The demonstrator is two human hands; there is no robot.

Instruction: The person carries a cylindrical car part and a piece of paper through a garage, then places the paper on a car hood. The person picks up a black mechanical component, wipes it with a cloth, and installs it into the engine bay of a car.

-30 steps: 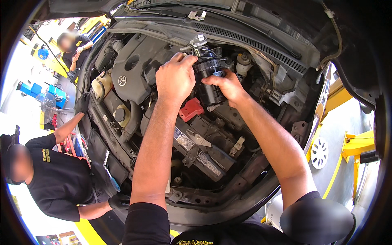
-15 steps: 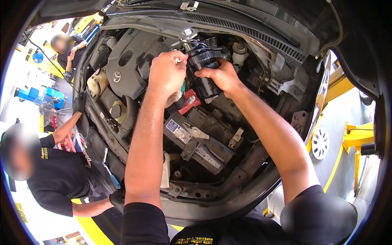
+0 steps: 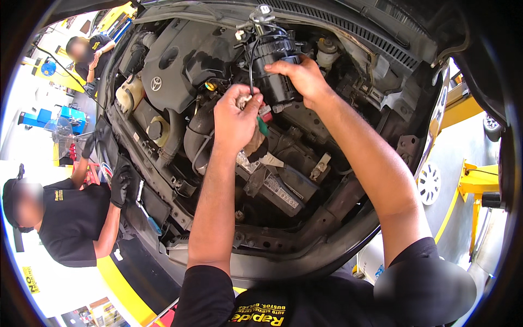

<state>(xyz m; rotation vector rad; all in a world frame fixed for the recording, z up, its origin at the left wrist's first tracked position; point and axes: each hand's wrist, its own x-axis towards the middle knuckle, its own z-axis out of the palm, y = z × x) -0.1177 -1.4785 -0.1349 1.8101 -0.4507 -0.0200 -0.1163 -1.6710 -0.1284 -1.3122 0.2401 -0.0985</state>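
Note:
My right hand (image 3: 309,82) grips a black cylindrical fuel filter assembly (image 3: 275,57) from its right side, thumb across the front. The assembly is held up over the engine bay, slightly tilted, with a metal fitting (image 3: 264,15) on top. A thin black wire (image 3: 251,68) hangs down its left side to my left hand (image 3: 237,117), whose fingers are pinched at the wire's lower end. Something small and pale shows between those fingers. Below that hand hangs a tan rag (image 3: 255,146) with a green part (image 3: 263,127); whether the palm holds it is hidden.
A battery (image 3: 283,191) lies beneath my hands, the dark engine cover (image 3: 169,54) to their left. A ratchet with a blue handle (image 3: 152,224) rests on the left fender. A gloved co-worker (image 3: 71,212) stands at the left; another person (image 3: 90,60) is farther back.
My left hand has come down and away from the top of the filter, to the wire's lower end. The filter has risen slightly in view. The near co-worker's gloved hands have moved.

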